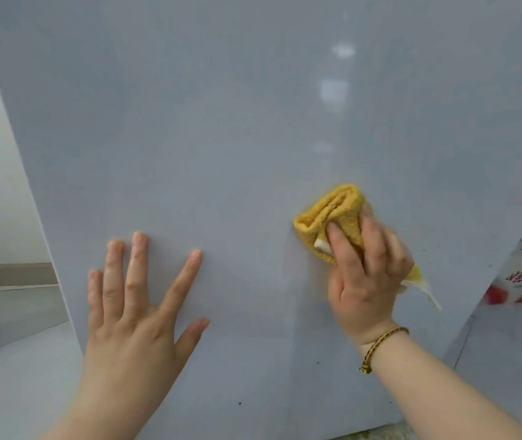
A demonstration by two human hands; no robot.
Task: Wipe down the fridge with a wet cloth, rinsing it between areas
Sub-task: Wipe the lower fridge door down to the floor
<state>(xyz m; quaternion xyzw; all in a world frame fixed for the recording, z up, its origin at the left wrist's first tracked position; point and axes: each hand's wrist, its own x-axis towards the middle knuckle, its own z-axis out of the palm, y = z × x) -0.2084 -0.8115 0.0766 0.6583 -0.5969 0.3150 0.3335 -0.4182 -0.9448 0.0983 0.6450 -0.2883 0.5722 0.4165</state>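
A grey fridge (253,138) panel fills the view, small dark specks dotting its lower part, so wiping looks unfinished. The left hand (132,300) braces flat, fingers spread wide; the right hand (367,274) grips a bunched yellow cloth (332,214) pressed against the panel.

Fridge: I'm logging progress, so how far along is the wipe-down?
Done: nothing certain; the fridge panel shows no clear wiped zone. In hand: the right hand grips the folded yellow cloth against the panel's middle, while the left hand rests flat on it. Left: dark specks low on the panel, and any rinse; no water is in view.
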